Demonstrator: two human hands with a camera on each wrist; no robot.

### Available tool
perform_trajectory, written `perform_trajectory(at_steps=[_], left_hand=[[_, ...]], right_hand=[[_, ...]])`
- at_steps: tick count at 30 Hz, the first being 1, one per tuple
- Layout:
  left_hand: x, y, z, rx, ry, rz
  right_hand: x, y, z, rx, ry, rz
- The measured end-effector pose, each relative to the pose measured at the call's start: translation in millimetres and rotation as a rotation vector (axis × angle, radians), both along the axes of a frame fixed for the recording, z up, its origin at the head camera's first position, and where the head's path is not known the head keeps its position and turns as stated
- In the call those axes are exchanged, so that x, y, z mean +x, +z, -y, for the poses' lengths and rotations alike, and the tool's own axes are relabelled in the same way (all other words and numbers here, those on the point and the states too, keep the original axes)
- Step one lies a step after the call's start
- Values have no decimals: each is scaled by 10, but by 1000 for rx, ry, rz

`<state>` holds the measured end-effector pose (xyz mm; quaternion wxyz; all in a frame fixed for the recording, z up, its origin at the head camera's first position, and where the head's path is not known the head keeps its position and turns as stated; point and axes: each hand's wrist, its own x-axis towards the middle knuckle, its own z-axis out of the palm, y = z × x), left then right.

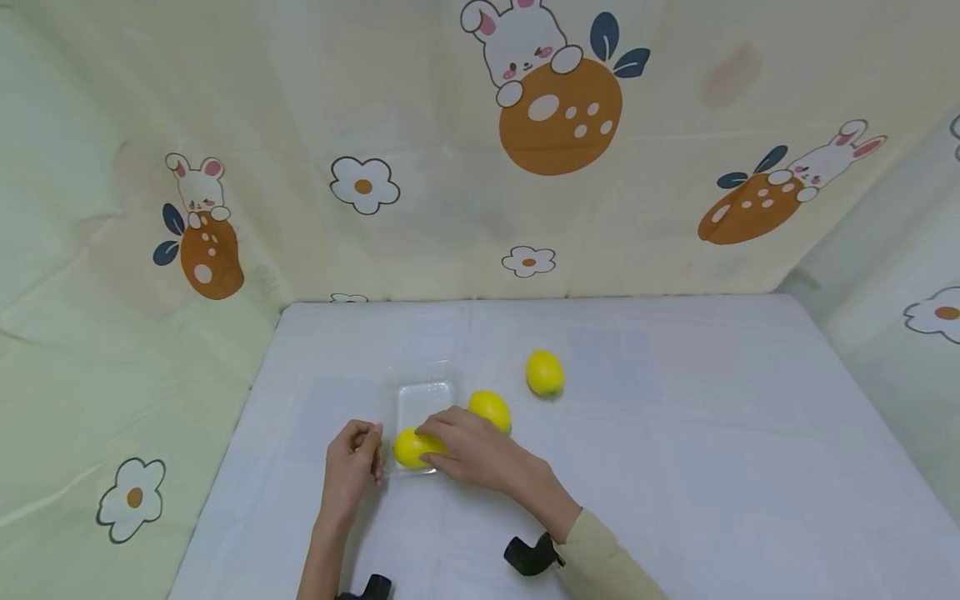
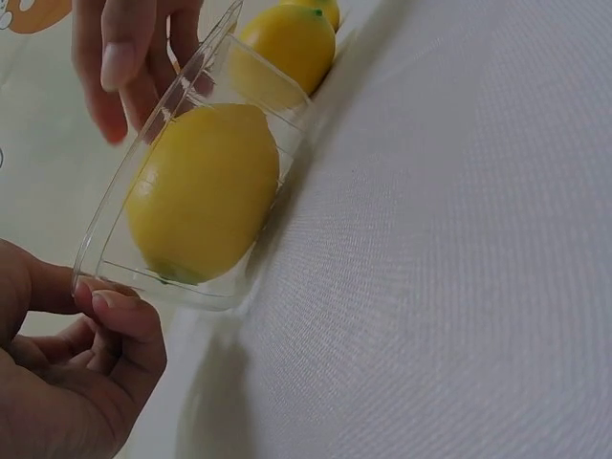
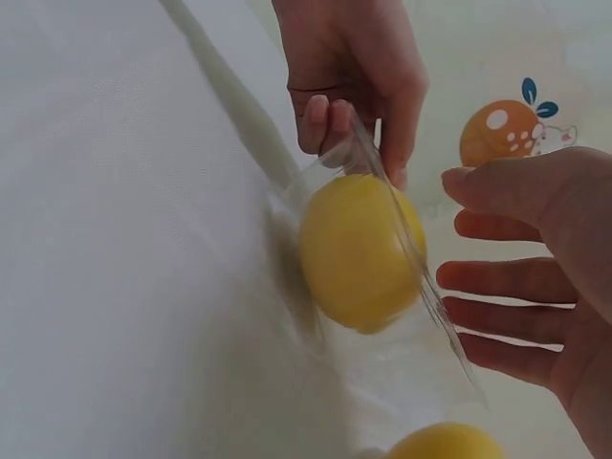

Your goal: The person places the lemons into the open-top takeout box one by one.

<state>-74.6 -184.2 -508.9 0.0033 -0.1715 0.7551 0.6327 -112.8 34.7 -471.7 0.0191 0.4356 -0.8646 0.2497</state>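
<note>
My left hand (image 1: pixel 351 462) pinches the near rim of the clear tray (image 1: pixel 425 398), thumb + fingers curled on it. My right hand (image 1: pixel 468 446) hovers over the tray w/ fingers spread, holding nothing. One lemon (image 1: pixel 412 447) sits inside the tray at its near end. 2nd lemon (image 1: pixel 491 410) is just beside the tray on the right, 3rd lemon (image 1: pixel 544 372) farther back on the table (image 1: pixel 675 433).
</note>
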Motion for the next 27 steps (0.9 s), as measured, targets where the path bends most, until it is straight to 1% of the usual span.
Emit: perform_trajectory(at_steps=[4,8,12,17,20,23,25,27], left_hand=[[-7,0,11,0,-3,-1],[-29,-30,26,6,-3,12],[-38,-61,32,0,-2,19],[-21,-64,14,-6,-8,4],[-3,-51,3,-6,-6,-12],[10,-38,-4,-9,-4,-26],[13,-33,-8,-12,-4,-30],[15,-35,-11,-14,-4,-26]], right_hand=[[25,38,-124,-109,-6,-75],[12,47,-242,-202,-38,-155],[-27,-2,-359,-258,-114,-195],[-71,-124,-524,-282,-227,-205],[-78,-197,-610,-254,-279,-166],[-76,-262,-664,-168,-312,-73],[-75,-304,-673,-99,-320,8],[-76,-354,-663,-53,-322,74]])
